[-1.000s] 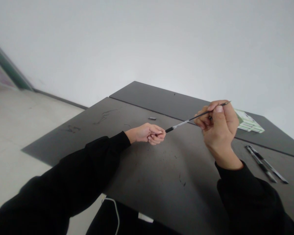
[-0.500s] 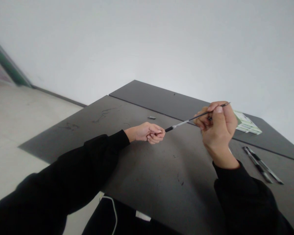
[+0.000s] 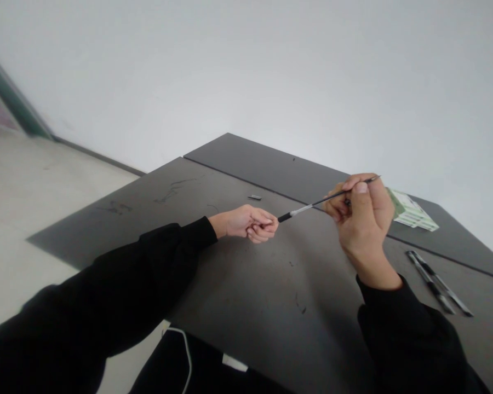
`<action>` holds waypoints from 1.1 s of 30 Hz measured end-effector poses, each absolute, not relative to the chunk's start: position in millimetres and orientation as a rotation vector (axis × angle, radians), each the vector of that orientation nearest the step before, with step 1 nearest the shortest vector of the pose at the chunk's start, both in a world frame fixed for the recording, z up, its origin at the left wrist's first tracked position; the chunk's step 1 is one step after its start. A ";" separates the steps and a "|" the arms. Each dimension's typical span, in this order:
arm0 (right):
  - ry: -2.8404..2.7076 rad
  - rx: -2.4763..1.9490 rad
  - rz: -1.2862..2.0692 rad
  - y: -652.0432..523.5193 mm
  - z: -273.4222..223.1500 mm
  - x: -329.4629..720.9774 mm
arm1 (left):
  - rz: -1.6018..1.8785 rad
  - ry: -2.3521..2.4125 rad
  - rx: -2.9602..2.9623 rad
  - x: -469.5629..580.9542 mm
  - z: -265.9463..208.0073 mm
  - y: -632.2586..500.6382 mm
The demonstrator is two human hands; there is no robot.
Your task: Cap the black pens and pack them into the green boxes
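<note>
Head view: at centre frame, clamping the barrel (image 3: 285, 217) in the curled left hand (image 3: 252, 224), leaving its black end exposed; right of centre, pinching the refill (image 3: 328, 197) between thumb and fingers of the right hand (image 3: 363, 216). Held in line with the barrel, apparently to avoid bending. Hard to tell how deeply inserted. At right, on the table (image 3: 246, 290), two pens (image 3: 433, 286), likely laid there for elbow room.

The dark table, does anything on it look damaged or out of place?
Yes: irregular dark marks break the plain table, mainly at left; scratches or stains, I can't tell. A small piece, perhaps a cap, lies apart from the two pens.
</note>
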State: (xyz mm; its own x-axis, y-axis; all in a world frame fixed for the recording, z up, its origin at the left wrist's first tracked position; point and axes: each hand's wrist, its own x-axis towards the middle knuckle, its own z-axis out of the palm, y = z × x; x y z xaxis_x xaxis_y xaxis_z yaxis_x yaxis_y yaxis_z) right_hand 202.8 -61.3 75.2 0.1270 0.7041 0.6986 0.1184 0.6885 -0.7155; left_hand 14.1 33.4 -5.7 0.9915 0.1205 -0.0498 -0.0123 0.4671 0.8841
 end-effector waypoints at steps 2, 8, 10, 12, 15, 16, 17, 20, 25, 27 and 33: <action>-1.480 -0.820 0.524 -61.9 71.9 202.9 | 0.093 0.115 1.073 14.3 -3.1 31.4; -1.815 -1.293 0.689 -54.2 63.6 212.8 | 0.178 0.142 1.039 13.4 -1.1 30.8; -1.813 -1.388 0.742 -49.0 62.3 220.6 | 0.207 0.160 1.052 13.6 -4.3 33.5; -1.816 -1.447 0.738 -44.3 61.8 230.1 | 0.228 0.192 1.080 13.9 -8.2 37.2; -1.873 -1.480 0.762 -40.8 63.1 243.4 | 0.229 0.270 1.135 14.5 -13.4 42.4; -1.883 -1.464 0.789 -40.7 64.1 246.6 | 0.227 0.294 1.147 14.7 -14.8 43.7; -1.884 -1.440 0.824 -41.1 65.2 248.9 | 0.226 0.316 1.156 14.9 -16.0 44.7; -1.828 -1.383 0.985 -43.3 69.2 251.3 | 0.234 0.380 1.195 15.4 -18.4 46.3; -1.679 -1.403 1.210 -43.7 72.9 249.9 | 0.258 0.426 1.223 15.7 -19.6 47.1; -1.716 -1.405 1.162 -42.1 72.9 250.6 | 0.255 0.416 1.218 15.4 -19.4 47.1; -1.973 -1.365 0.689 -37.5 70.4 255.9 | 0.234 0.361 1.181 13.5 -17.0 44.4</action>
State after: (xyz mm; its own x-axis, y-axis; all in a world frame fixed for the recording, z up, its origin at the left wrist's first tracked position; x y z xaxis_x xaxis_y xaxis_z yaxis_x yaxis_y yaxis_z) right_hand 255.9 -37.5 70.4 -0.2606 0.9437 0.2039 0.6117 0.3248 -0.7213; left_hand 13.5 44.4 -17.0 0.9190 0.3635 -0.1529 0.0099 0.3663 0.9304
